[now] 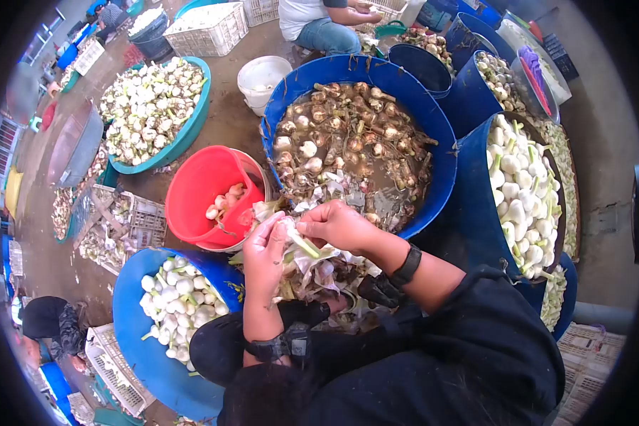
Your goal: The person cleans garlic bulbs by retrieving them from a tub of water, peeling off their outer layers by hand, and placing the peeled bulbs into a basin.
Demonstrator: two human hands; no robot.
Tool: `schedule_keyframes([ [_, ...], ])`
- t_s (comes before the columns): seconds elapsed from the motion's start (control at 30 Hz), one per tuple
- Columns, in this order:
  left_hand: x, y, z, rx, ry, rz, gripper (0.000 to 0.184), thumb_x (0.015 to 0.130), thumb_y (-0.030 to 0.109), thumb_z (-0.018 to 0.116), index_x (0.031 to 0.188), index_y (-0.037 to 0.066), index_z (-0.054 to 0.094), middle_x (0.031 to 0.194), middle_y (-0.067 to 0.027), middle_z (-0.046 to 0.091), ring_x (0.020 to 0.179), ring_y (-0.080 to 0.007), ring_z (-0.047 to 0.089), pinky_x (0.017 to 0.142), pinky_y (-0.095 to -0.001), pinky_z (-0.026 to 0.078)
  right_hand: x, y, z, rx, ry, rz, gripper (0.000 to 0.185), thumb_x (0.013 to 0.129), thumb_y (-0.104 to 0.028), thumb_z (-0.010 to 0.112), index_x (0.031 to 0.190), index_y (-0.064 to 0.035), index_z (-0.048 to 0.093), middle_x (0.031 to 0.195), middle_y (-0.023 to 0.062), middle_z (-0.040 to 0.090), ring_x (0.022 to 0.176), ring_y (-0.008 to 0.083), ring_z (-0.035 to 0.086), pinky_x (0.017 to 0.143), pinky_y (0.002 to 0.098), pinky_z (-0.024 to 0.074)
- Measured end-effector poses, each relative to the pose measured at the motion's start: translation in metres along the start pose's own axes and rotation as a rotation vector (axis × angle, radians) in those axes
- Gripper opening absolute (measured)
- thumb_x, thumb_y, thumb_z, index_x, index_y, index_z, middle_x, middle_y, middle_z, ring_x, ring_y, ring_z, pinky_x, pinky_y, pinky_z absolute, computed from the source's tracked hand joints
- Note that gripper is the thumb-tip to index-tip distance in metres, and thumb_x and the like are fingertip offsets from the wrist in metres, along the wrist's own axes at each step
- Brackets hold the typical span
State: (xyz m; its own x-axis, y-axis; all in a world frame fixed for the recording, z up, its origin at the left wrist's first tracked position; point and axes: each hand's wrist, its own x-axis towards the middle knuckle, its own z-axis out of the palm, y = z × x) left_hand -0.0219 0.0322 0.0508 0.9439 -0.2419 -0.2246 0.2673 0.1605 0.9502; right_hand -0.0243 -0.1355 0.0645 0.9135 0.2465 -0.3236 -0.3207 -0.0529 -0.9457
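A garlic bulb (288,229) with a pale green stem is held between my two hands, above a heap of loose peelings (326,273). My left hand (265,245) has its fingers closed round the bulb. From the right, my right hand (337,226) pinches at the bulb's side with thumb and fingers. Just beyond them stands a blue tub (444,153) of murky water with brown, unpeeled bulbs. Left of my hands is a red bucket (202,174) with a few bulbs inside. A blue basin (138,355) of clean white bulbs lies at lower left.
A tilted blue barrel (468,177) of white bulbs stands at the right. A teal basin (204,106) of bulbs and a white bucket (264,78) are at upper left. Plastic crates (149,220) stand at the left. Another person (326,28) sits beyond the tub.
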Motion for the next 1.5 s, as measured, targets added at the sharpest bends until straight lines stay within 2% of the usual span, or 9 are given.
schedule_keyframes([
  [0.23, -0.004, 0.026, -0.004, -0.095, -0.331, -0.256, 0.034, 0.088, 0.018, 0.053, 0.115, -0.003, 0.048, 0.103, -0.0058, 0.057, 0.089, -0.0109, 0.055, 0.076, -0.0242, 0.046, -0.023, -0.01, 0.012, -0.262, 0.198, -0.252, 0.024, 0.087, -0.017, 0.05, 0.069, -0.003, 0.056, 0.057, -0.0004, 0.051, 0.054, 0.0134, 0.052, 0.051, 0.0272, 0.0447],
  [0.4, -0.007, 0.004, 0.002, -0.73, -0.446, -0.271, 0.044, 0.078, 0.013, 0.059, 0.118, -0.001, 0.047, 0.107, -0.0129, 0.056, 0.094, -0.0243, 0.057, 0.082, -0.0348, 0.048, -0.033, -0.011, 0.003, 0.831, 0.066, 0.161, 0.017, 0.086, -0.017, 0.046, 0.075, -0.0057, 0.052, 0.061, -0.0004, 0.045, 0.055, 0.0157, 0.047, 0.053, 0.0357, 0.0451],
  [0.53, -0.008, 0.009, 0.0, -0.944, -0.421, -0.139, 0.049, 0.082, 0.02, 0.056, 0.126, 0.007, 0.041, 0.106, -0.013, 0.056, 0.094, -0.025, 0.057, 0.078, -0.0339, 0.05, -0.025, 0.017, -0.039, 1.348, 0.115, -0.025, 0.016, 0.086, -0.013, 0.039, 0.083, -0.0028, 0.051, 0.061, -0.0023, 0.042, 0.058, 0.0112, 0.043, 0.06, 0.0305, 0.0451],
  [0.63, -0.011, 0.029, -0.002, -0.813, -0.256, 0.042, 0.056, 0.084, 0.022, 0.057, 0.132, 0.008, 0.033, 0.11, -0.0103, 0.054, 0.095, -0.0233, 0.057, 0.079, -0.0324, 0.05, -0.033, 0.027, -0.036, -0.112, 0.175, -0.041, 0.02, 0.083, -0.023, 0.051, 0.086, -0.0051, 0.06, 0.071, 0.0045, 0.059, 0.065, 0.0186, 0.056, 0.064, 0.0342, 0.0477],
  [0.67, -0.009, 0.028, -0.003, -0.812, -0.261, 0.044, 0.056, 0.084, 0.022, 0.057, 0.132, 0.008, 0.033, 0.11, -0.0103, 0.054, 0.095, -0.0233, 0.057, 0.079, -0.0324, 0.05, -0.042, 0.03, -0.021, -0.643, 0.359, -0.285, 0.022, 0.081, -0.026, 0.056, 0.091, -0.0065, 0.06, 0.081, 0.0083, 0.064, 0.073, 0.0246, 0.061, 0.067, 0.0353, 0.0482],
  [0.7, -0.009, 0.023, -0.003, -0.69, -0.246, 0.086, 0.053, 0.085, 0.02, 0.055, 0.132, 0.008, 0.033, 0.11, -0.0102, 0.054, 0.096, -0.022, 0.056, 0.083, -0.0326, 0.048, -0.05, 0.01, -0.006, -0.709, 0.406, -0.278, 0.023, 0.082, -0.025, 0.055, 0.09, -0.004, 0.059, 0.082, 0.0121, 0.063, 0.076, 0.0319, 0.06, 0.067, 0.0392, 0.0467],
  [0.97, -0.009, 0.015, 0.002, -0.114, -0.187, 0.25, 0.05, 0.076, 0.002, 0.066, 0.119, 0.001, 0.043, 0.102, -0.0063, 0.055, 0.095, -0.0136, 0.053, 0.083, -0.026, 0.043, -0.034, -0.042, 0.019, -0.666, 0.305, -0.402, 0.017, 0.077, -0.017, 0.054, 0.079, -0.0013, 0.059, 0.076, 0.0192, 0.058, 0.072, 0.0354, 0.057, 0.064, 0.0403, 0.0454],
  [1.23, -0.004, 0.014, 0.009, -0.299, -0.16, 0.262, 0.053, 0.073, 0.002, 0.068, 0.117, 0.006, 0.039, 0.104, -0.0076, 0.056, 0.093, -0.0131, 0.053, 0.08, -0.0248, 0.044, -0.031, 0.002, 0.019, -0.596, 0.264, -0.288, 0.011, 0.074, -0.013, 0.054, 0.077, -0.0062, 0.062, 0.071, 0.0132, 0.062, 0.068, 0.0307, 0.061, 0.062, 0.0371, 0.0475],
  [1.5, -0.004, 0.015, 0.012, 0.291, -0.124, 0.428, 0.06, 0.076, -0.007, 0.06, 0.129, 0.0, 0.033, 0.108, -0.008, 0.053, 0.097, -0.0136, 0.052, 0.083, -0.0269, 0.045, -0.031, -0.031, 0.019, -0.344, 0.278, -0.268, 0.019, 0.076, -0.019, 0.061, 0.076, 0.0003, 0.061, 0.064, 0.0107, 0.061, 0.058, 0.0158, 0.058, 0.056, 0.0283, 0.0454],
])
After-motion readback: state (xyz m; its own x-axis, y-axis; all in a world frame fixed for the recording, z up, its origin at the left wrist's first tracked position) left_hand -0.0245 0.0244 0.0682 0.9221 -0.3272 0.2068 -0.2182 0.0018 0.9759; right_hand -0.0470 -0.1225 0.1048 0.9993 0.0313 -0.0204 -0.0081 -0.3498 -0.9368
